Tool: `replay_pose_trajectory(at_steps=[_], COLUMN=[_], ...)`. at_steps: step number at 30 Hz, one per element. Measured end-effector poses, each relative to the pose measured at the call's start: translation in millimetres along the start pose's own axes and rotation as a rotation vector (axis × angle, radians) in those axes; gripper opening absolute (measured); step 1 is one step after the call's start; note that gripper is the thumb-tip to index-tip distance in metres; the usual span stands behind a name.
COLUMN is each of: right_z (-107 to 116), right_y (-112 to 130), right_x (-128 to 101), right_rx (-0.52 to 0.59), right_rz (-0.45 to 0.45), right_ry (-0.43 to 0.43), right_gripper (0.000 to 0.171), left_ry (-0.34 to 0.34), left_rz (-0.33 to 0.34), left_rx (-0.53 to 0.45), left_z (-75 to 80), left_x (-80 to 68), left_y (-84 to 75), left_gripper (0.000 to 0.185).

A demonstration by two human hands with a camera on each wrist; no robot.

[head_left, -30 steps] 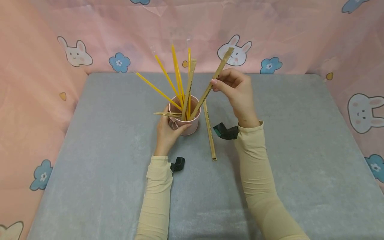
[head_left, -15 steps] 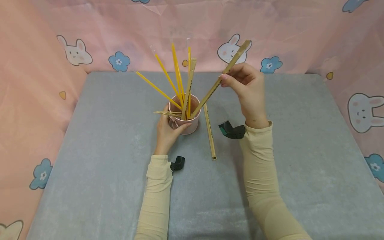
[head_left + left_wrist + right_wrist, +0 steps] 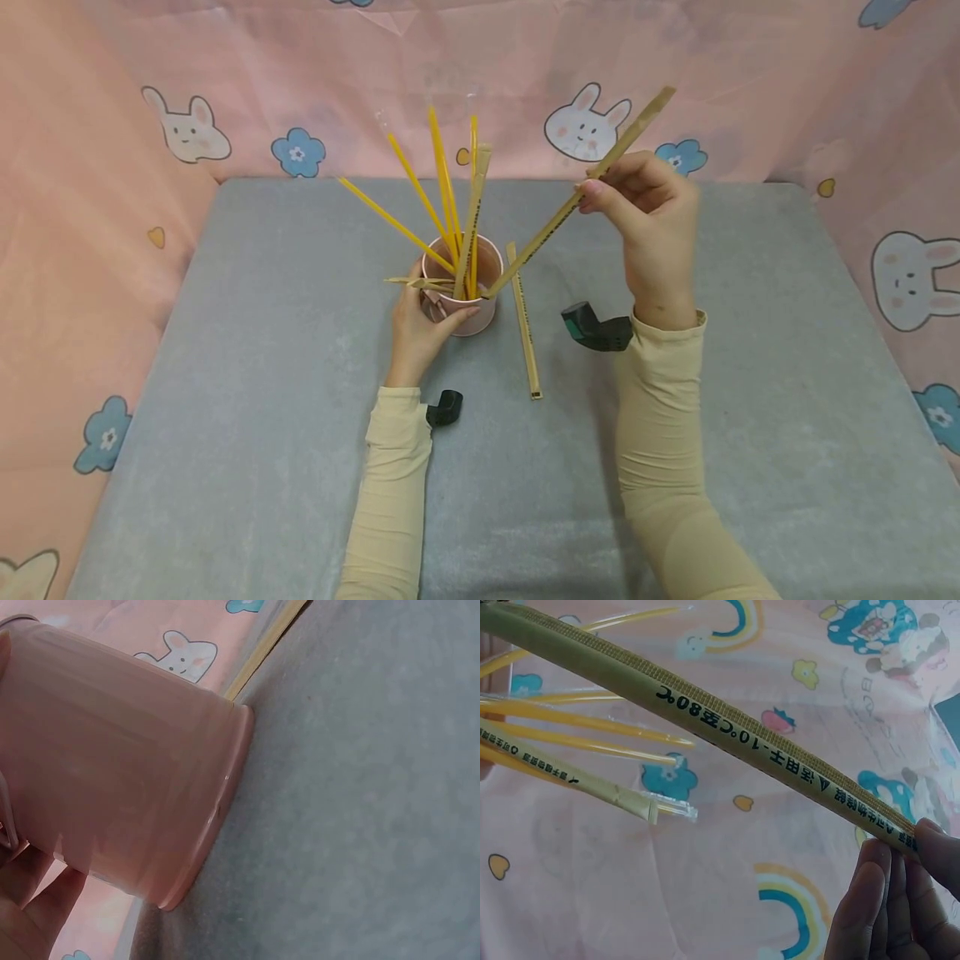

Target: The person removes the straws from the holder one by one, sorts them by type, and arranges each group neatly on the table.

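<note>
A pink cup (image 3: 477, 319) with a thin handle stands on the table, and my left hand (image 3: 417, 337) grips its side, thumb across the front. In the right wrist view, my right hand (image 3: 889, 892) pinches a paper-wrapped straw (image 3: 727, 724) with printed writing. That straw slants up to the right, its low end at the cup's right rim. Inside the cup stand several yellow straws (image 3: 417, 185) in clear wrappers and another paper-wrapped straw (image 3: 472, 221). More thin tan wrapped pieces (image 3: 420, 284) stick out over the left rim, partly by my left fingers.
One paper-wrapped straw (image 3: 524, 325) lies on the grey table (image 3: 262, 400) just right of the cup. Pink cloth (image 3: 480, 50) with rabbits and flowers hangs behind and at both sides. Each wrist carries a black camera (image 3: 597, 329).
My right hand has moved right and slightly up with the paper-wrapped straw, drawing its low end from inside the cup to the rim. My left hand and the cup have stayed put.
</note>
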State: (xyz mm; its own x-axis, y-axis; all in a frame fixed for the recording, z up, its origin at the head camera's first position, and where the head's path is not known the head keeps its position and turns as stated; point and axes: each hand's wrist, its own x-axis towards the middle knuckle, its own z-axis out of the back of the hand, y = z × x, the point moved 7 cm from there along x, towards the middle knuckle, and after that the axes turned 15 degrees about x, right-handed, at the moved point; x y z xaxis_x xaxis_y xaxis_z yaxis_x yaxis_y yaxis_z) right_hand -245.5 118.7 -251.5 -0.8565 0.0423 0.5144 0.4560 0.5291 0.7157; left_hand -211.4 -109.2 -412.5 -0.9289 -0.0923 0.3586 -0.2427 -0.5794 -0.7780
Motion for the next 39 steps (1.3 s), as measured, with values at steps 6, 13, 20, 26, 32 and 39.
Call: replay_pose_trajectory(at_steps=[6, 13, 20, 26, 32, 39], right_z=[6.0, 14.2, 26.8, 35.6, 47.0, 55.5], right_y=[0.6, -1.9, -14.6, -32.9, -50.4, -65.8], right_x=[-2.4, -7.0, -14.8, -25.0, -35.8, -39.7], right_rx=[-0.025, -0.109, -0.124, -0.125, -0.199, -0.282], right_rz=[-0.002, 0.006, -0.092, -0.217, -0.298, -0.352], right_ry=[0.001, 0.017, -0.025, -0.006, 0.016, 0.032], right_gripper=[0.007, 0.01, 0.015, 0.007, 0.002, 0.007], left_ry=[-0.003, -0.002, -0.002, 0.0, 0.001, -0.008], left_rz=[0.002, 0.008, 0.004, 0.019, 0.027, 0.009], left_rx=[-0.002, -0.01, -0.014, -0.008, 0.0, -0.009], left_z=[-0.5, -0.8, -1.0, -1.4, -1.9, -0.8], left_x=[0.3, 0.3, 0.4, -0.6, -1.4, 0.0], left_y=[1.0, 1.0, 0.2, 2.4, 3.3, 1.9], left_gripper=[0.09, 0.09, 0.09, 0.09, 0.091, 0.09])
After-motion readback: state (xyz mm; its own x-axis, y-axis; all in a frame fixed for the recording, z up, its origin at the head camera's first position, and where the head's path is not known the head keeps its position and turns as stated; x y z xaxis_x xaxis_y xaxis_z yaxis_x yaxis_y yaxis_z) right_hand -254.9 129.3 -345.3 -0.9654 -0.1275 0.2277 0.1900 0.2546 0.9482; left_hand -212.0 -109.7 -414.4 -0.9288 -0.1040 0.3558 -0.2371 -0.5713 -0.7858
